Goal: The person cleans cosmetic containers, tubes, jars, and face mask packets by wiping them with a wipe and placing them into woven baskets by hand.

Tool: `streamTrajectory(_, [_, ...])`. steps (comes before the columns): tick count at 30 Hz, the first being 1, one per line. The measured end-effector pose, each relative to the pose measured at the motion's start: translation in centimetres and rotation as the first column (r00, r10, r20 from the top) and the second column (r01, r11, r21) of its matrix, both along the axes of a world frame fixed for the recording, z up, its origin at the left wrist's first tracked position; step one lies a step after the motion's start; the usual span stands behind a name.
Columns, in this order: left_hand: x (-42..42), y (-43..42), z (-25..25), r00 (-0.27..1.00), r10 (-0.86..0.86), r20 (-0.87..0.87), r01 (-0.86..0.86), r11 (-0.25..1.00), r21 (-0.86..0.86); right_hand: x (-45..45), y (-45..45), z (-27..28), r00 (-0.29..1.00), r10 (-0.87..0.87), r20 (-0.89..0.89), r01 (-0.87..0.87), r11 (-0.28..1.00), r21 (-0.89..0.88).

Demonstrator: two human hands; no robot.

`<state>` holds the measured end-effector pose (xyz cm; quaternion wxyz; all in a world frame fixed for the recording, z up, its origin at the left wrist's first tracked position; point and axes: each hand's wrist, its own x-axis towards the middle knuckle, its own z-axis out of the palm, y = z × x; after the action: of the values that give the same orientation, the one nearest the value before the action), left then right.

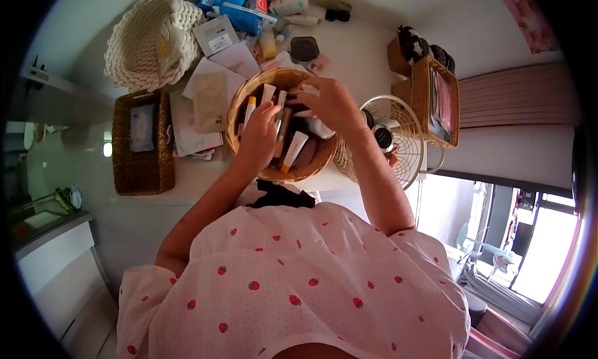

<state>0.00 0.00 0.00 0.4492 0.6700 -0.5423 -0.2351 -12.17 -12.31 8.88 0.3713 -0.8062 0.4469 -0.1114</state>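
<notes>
A round wicker basket (240,88) in front of me holds several cosmetic tubes and bottles. My left hand (259,136) lies over the basket's left part, its fingers stretched out against the slim tubes. Close by stand a white tube with an orange cap (250,107) and a pale tube (268,93). My right hand (331,103) reaches in from the right with bent fingers; something whitish shows at its fingertips, too small to name. Below it lies a white rounded item (320,129). A white tube with a yellow end (294,150) leans at the basket's front.
A white wire basket (408,162) with jars touches the right side. Left are a brown woven basket (142,183) and a cream rope basket (128,47). Flat packets (210,103) lie between. Behind are blue packs (240,17), bottles and a dark square container (304,48).
</notes>
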Motion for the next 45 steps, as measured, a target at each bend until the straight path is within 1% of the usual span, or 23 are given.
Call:
streamTrajectory(2, [-0.7, -1.2, 0.0, 0.998, -0.007, -0.059, 0.002, 0.996, -0.086, -0.5, -1.1, 1.4, 0.999, -0.003, -0.038, 0.005, 0.999, 0.050])
streamTrajectory(3, [-0.3, -1.4, 0.4, 0.998, 0.010, -0.062, -0.012, 0.999, -0.031, -0.2, -2.3, 0.2, 1.000, 0.021, -0.017, -0.019, 0.995, 0.097])
streamTrajectory(6, [-0.5, -6.6, 0.6, 0.989, 0.048, -0.139, -0.063, 0.992, -0.108, 0.0, -8.7, -2.3, 0.998, 0.050, -0.034, -0.049, 0.998, 0.031])
streamTrajectory(9, [-0.1, -11.0, 0.1, 0.980, 0.099, -0.172, -0.119, 0.987, -0.112, 0.5, -12.2, -2.4, 0.994, 0.001, -0.110, 0.019, 0.982, 0.188])
streamTrajectory(12, [0.2, -15.1, -1.2, 0.962, 0.189, -0.195, -0.192, 0.981, 0.005, 0.5, -17.3, -8.4, 0.987, 0.001, -0.159, 0.028, 0.983, 0.183])
streamTrajectory(14, [0.6, -17.9, -2.8, 0.955, 0.230, -0.188, -0.219, 0.973, 0.076, 1.0, -20.3, -12.4, 0.970, 0.018, -0.242, 0.006, 0.995, 0.098])
streamTrajectory(15, [0.7, -19.0, -2.8, 0.949, 0.248, -0.196, -0.218, 0.962, 0.162, 1.4, -20.8, -13.1, 0.958, 0.026, -0.285, -0.008, 0.998, 0.062])
streamTrajectory(18, [1.2, -21.8, -3.5, 0.922, 0.317, -0.221, -0.207, 0.888, 0.410, 2.0, -22.3, -14.5, 0.931, -0.018, -0.365, 0.071, 0.989, 0.131])
streamTrajectory(21, [1.5, -24.1, -5.6, 0.884, 0.402, -0.239, -0.204, 0.790, 0.578, 2.2, -23.1, -15.8, 0.971, -0.123, -0.207, 0.179, 0.944, 0.277])
streamTrajectory(23, [1.4, -24.9, -7.0, 0.869, 0.440, -0.227, -0.220, 0.754, 0.619, 2.4, -23.3, -16.8, 0.978, -0.071, -0.198, 0.118, 0.965, 0.235])
streamTrajectory(24, [1.7, -24.9, -7.4, 0.959, 0.269, -0.090, -0.163, 0.781, 0.603, 2.3, -23.2, -17.5, 0.979, -0.048, -0.197, 0.091, 0.972, 0.214])
streamTrajectory(25, [2.4, -24.7, -7.7, 0.995, 0.084, 0.052, -0.098, 0.800, 0.591, 2.2, -23.3, -18.0, 0.974, -0.039, -0.225, 0.091, 0.971, 0.223])
streamTrajectory(27, [2.5, -24.8, -7.7, 0.994, 0.107, 0.001, -0.087, 0.799, 0.595, 2.4, -22.9, -18.4, 0.962, -0.018, -0.274, 0.087, 0.966, 0.244])
streamTrajectory(28, [2.1, -25.0, -7.3, 0.931, 0.313, -0.190, -0.137, 0.779, 0.611, 2.5, -22.8, -18.1, 0.973, -0.062, -0.223, 0.116, 0.964, 0.239])
streamTrajectory(29, [1.8, -25.1, -7.0, 0.791, 0.494, -0.361, -0.178, 0.750, 0.637, 2.5, -22.7, -17.8, 0.980, -0.107, -0.170, 0.146, 0.961, 0.236])
streamTrajectory(30, [2.0, -25.0, -7.2, 0.815, 0.457, -0.356, -0.155, 0.764, 0.626, 2.6, -22.5, -17.0, 0.981, -0.153, -0.117, 0.177, 0.956, 0.232])
streamTrajectory(32, [2.5, -24.6, -7.6, 0.857, 0.380, -0.347, -0.106, 0.791, 0.603, 2.2, -22.3, -15.3, 0.980, -0.198, -0.035, 0.193, 0.881, 0.431])
streamTrajectory(35, [1.3, -23.3, -3.4, 0.606, 0.551, -0.574, -0.320, 0.829, 0.457, 1.6, -21.0, -11.5, 0.955, -0.288, 0.069, 0.188, 0.771, 0.608])
streamTrajectory(36, [1.0, -23.1, -3.2, 0.565, 0.525, -0.637, -0.319, 0.850, 0.418, 1.3, -20.3, -10.2, 0.942, -0.320, 0.101, 0.182, 0.740, 0.647])
streamTrajectory(38, [0.9, -22.5, -2.7, 0.481, 0.453, -0.751, -0.320, 0.888, 0.331, 0.7, -18.9, -8.1, 0.906, -0.385, 0.174, 0.161, 0.694, 0.702])
streamTrajectory(41, [0.7, -21.9, -3.5, 0.589, 0.361, -0.723, -0.347, 0.921, 0.177, 0.1, -17.0, -6.8, 0.841, -0.477, 0.255, 0.155, 0.664, 0.731])
streamTrajectory(44, [0.0, -19.4, 0.5, 0.569, 0.372, -0.733, -0.321, 0.921, 0.219, -0.4, -14.6, -5.1, 0.818, -0.493, 0.295, 0.151, 0.681, 0.717])
streamTrajectory(45, [-0.1, -18.5, 2.0, 0.487, 0.323, -0.812, -0.275, 0.939, 0.208, -0.6, -13.6, -4.1, 0.818, -0.486, 0.306, 0.146, 0.692, 0.707])
